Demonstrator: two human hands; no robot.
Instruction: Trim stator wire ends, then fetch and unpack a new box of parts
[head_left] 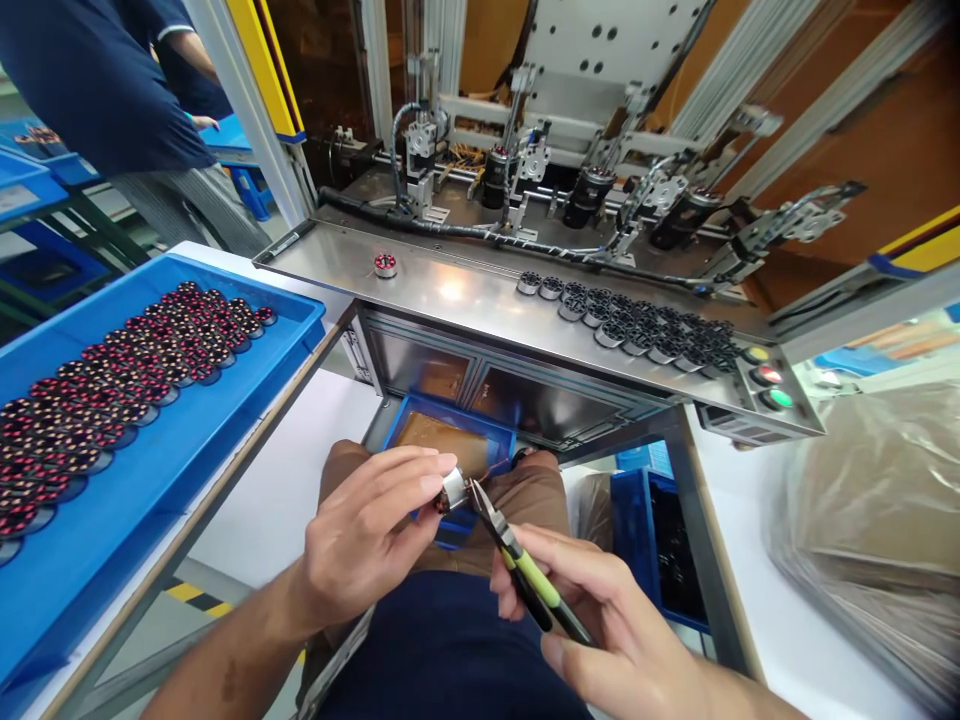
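Two hands are showing low in the view: the left hand (371, 535) is pinching one small wound coil (450, 490), and the right hand (600, 620) is gripping one pair of cutters (525, 575). One lone coil (385, 265) is sitting on the steel shelf (450, 290). Roughly twenty dark ring parts (637, 325) are lying there in a band, too crowded for an exact count. Three round buttons (766, 376) are showing: yellow, red, green. One blue tray (180, 440) is carrying several dozen coils (112, 390). One other person (105, 90) is standing at upper left.
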